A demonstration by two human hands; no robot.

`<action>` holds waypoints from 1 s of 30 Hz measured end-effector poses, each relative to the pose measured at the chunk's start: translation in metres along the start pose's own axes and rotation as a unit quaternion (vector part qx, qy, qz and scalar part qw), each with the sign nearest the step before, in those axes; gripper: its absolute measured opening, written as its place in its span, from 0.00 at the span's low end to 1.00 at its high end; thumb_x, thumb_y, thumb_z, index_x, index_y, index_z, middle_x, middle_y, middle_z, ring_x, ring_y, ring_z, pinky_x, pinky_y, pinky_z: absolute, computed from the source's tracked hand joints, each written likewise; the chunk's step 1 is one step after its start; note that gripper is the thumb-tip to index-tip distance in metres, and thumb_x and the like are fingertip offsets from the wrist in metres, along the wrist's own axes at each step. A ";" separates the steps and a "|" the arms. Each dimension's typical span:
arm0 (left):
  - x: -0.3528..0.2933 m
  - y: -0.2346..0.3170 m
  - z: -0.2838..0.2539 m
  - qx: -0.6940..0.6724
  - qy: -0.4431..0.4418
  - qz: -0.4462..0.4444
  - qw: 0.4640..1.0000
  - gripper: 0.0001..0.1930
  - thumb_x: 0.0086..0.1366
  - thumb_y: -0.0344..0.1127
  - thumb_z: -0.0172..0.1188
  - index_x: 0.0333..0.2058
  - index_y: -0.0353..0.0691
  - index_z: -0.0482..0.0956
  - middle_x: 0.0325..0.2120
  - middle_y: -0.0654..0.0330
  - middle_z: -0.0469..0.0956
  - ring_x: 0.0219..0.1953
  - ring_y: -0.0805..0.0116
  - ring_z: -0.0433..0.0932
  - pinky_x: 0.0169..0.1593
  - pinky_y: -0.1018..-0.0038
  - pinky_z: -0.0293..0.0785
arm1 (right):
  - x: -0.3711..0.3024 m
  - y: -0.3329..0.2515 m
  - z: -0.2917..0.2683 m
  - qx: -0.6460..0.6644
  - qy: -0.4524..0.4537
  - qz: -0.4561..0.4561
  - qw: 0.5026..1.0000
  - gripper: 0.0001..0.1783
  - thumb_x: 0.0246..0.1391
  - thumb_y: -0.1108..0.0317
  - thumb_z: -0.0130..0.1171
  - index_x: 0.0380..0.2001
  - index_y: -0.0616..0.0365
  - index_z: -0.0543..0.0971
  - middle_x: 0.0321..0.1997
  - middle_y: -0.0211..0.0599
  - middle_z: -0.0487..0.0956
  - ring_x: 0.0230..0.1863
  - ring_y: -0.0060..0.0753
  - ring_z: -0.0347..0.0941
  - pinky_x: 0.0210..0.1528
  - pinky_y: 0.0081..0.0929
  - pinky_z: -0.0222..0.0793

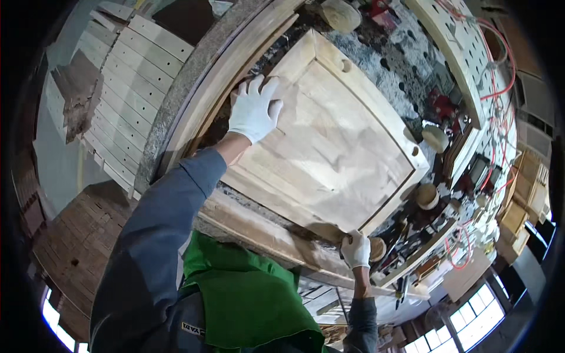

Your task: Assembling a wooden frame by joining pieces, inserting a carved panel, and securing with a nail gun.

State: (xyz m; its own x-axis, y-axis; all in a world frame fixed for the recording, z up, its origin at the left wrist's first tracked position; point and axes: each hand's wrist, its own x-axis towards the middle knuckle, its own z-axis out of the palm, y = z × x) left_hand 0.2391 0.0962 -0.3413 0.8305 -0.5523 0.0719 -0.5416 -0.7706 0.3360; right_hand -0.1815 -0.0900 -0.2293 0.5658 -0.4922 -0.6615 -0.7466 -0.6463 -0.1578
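Note:
A pale wooden cabinet door point(329, 138) with a raised centre panel lies tilted on the workbench, with two round holes along its far-right frame. My left hand point(253, 112), in a white glove, rests at the door's left edge with the fingers spread. At the door's near corner, my right hand point(356, 250), also gloved in white, is closed. A brownish shape point(327, 232) shows beside its fingers; whether the hand holds it or the door's edge cannot be made out.
Wooden rails point(259, 223) border the bench, whose dusty top point(406, 59) carries several round wooden blocks point(435, 139) and red clamp-like parts. Red air hoses point(500, 88) run along a perforated board at right. Slatted boards point(132, 82) stand at left; stacked wood pieces point(82, 241) lie lower left.

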 end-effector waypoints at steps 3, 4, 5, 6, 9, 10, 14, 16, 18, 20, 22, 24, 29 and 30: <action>-0.001 0.000 -0.007 -0.021 -0.020 -0.013 1.000 0.31 0.62 0.46 0.61 0.64 0.48 0.70 0.62 0.45 0.68 0.54 0.39 0.69 0.56 0.48 0.69 | 0.074 -0.104 -0.069 0.260 0.156 -0.129 0.944 0.08 0.51 0.75 0.62 0.36 0.63 0.83 0.28 0.42 0.77 0.26 0.43 0.72 0.32 0.34 0.70; 0.000 0.003 -0.006 -0.027 -0.012 -0.015 0.999 0.31 0.62 0.46 0.61 0.64 0.48 0.70 0.62 0.45 0.68 0.54 0.39 0.69 0.56 0.48 0.69 | 0.101 -0.143 -0.099 0.223 0.186 -0.170 0.942 0.10 0.52 0.76 0.62 0.39 0.63 0.83 0.30 0.40 0.78 0.27 0.39 0.72 0.33 0.32 0.70; 0.001 0.007 -0.005 -0.029 -0.017 -0.012 0.999 0.31 0.62 0.46 0.61 0.64 0.48 0.70 0.62 0.45 0.68 0.53 0.39 0.70 0.55 0.48 0.69 | 0.133 -0.168 -0.108 0.237 0.241 -0.190 0.922 0.14 0.53 0.76 0.61 0.44 0.64 0.83 0.33 0.41 0.79 0.29 0.40 0.72 0.34 0.31 0.70; 0.002 0.007 -0.007 -0.025 -0.021 -0.010 0.999 0.31 0.62 0.46 0.61 0.64 0.48 0.70 0.62 0.45 0.68 0.53 0.39 0.70 0.54 0.49 0.69 | 0.168 -0.193 -0.117 0.241 0.284 -0.244 0.895 0.16 0.53 0.76 0.61 0.46 0.63 0.82 0.35 0.42 0.79 0.30 0.40 0.73 0.36 0.31 0.71; 0.001 0.005 -0.011 -0.014 -0.035 -0.015 0.999 0.31 0.62 0.46 0.61 0.64 0.47 0.70 0.62 0.45 0.68 0.53 0.39 0.70 0.53 0.49 0.69 | 0.253 -0.272 -0.133 0.205 0.357 -0.303 0.860 0.19 0.53 0.73 0.63 0.50 0.61 0.81 0.45 0.47 0.80 0.40 0.48 0.74 0.42 0.39 0.73; 0.002 0.010 -0.009 -0.020 -0.042 -0.009 0.999 0.31 0.62 0.46 0.61 0.64 0.47 0.70 0.61 0.45 0.68 0.52 0.39 0.70 0.52 0.49 0.69 | 0.281 -0.282 -0.132 0.171 0.407 -0.333 0.833 0.18 0.52 0.72 0.63 0.48 0.61 0.82 0.48 0.48 0.80 0.42 0.50 0.74 0.44 0.41 0.73; 0.018 0.002 -0.015 -0.018 -0.056 -0.014 0.998 0.31 0.63 0.46 0.61 0.63 0.45 0.70 0.61 0.44 0.68 0.52 0.39 0.70 0.50 0.50 0.69 | 0.333 -0.319 -0.121 0.063 0.412 -0.353 0.837 0.16 0.53 0.72 0.61 0.46 0.58 0.83 0.50 0.50 0.80 0.47 0.55 0.74 0.46 0.41 0.73; 0.022 -0.002 -0.013 -0.015 -0.041 -0.008 0.999 0.31 0.63 0.47 0.61 0.63 0.45 0.70 0.61 0.44 0.68 0.52 0.40 0.70 0.51 0.49 0.68 | 0.353 -0.339 -0.125 0.018 0.402 -0.325 0.856 0.14 0.52 0.72 0.60 0.43 0.57 0.83 0.49 0.50 0.80 0.48 0.57 0.73 0.46 0.42 0.73; 0.010 0.008 -0.009 -0.021 -0.037 -0.002 0.999 0.31 0.63 0.47 0.61 0.64 0.44 0.70 0.61 0.44 0.67 0.52 0.40 0.70 0.52 0.49 0.68 | 0.354 -0.339 -0.122 -0.035 0.384 -0.289 0.876 0.13 0.50 0.72 0.59 0.40 0.56 0.82 0.49 0.50 0.79 0.49 0.58 0.72 0.46 0.42 0.74; -0.013 0.019 -0.004 -0.020 -0.046 0.001 0.999 0.31 0.64 0.48 0.60 0.64 0.45 0.70 0.61 0.44 0.67 0.52 0.41 0.70 0.50 0.50 0.68 | 0.332 -0.309 -0.102 -0.028 0.388 -0.294 0.873 0.13 0.49 0.72 0.59 0.39 0.56 0.82 0.48 0.49 0.79 0.48 0.58 0.72 0.46 0.43 0.74; -0.019 0.006 0.002 0.005 -0.035 0.005 0.999 0.30 0.65 0.49 0.58 0.64 0.46 0.69 0.61 0.45 0.68 0.51 0.43 0.70 0.48 0.50 0.68 | 0.324 -0.300 -0.079 0.002 0.412 -0.326 0.851 0.12 0.47 0.72 0.58 0.37 0.55 0.82 0.47 0.49 0.78 0.47 0.59 0.72 0.46 0.44 0.74; 0.006 -0.004 0.005 0.019 -0.010 0.011 1.000 0.30 0.66 0.50 0.57 0.64 0.47 0.69 0.61 0.45 0.68 0.51 0.43 0.71 0.47 0.50 0.68 | 0.341 -0.320 -0.094 0.016 0.439 -0.348 0.828 0.12 0.46 0.73 0.58 0.36 0.55 0.81 0.47 0.49 0.78 0.46 0.59 0.72 0.46 0.44 0.74; 0.004 0.010 -0.013 -0.051 -0.064 -0.007 0.997 0.32 0.63 0.49 0.61 0.65 0.45 0.69 0.62 0.44 0.65 0.53 0.42 0.69 0.52 0.50 0.67 | 0.348 -0.344 -0.125 -0.039 0.373 -0.244 0.894 0.12 0.44 0.73 0.59 0.36 0.53 0.81 0.45 0.47 0.77 0.45 0.58 0.72 0.45 0.45 0.74; -0.004 0.009 -0.012 -0.041 -0.061 -0.006 0.997 0.32 0.63 0.48 0.60 0.65 0.46 0.69 0.62 0.44 0.65 0.53 0.42 0.69 0.52 0.50 0.67 | 0.342 -0.335 -0.114 -0.039 0.392 -0.277 0.876 0.12 0.44 0.73 0.59 0.36 0.54 0.81 0.45 0.47 0.78 0.45 0.58 0.72 0.44 0.46 0.74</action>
State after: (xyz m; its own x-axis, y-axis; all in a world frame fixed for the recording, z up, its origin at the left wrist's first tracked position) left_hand 0.2326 0.0954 -0.3269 0.8126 -0.5810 -0.0462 -0.5142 -0.7520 0.4124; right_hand 0.3023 -0.1082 -0.3188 0.9236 -0.3189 0.2125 -0.2716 -0.9359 -0.2242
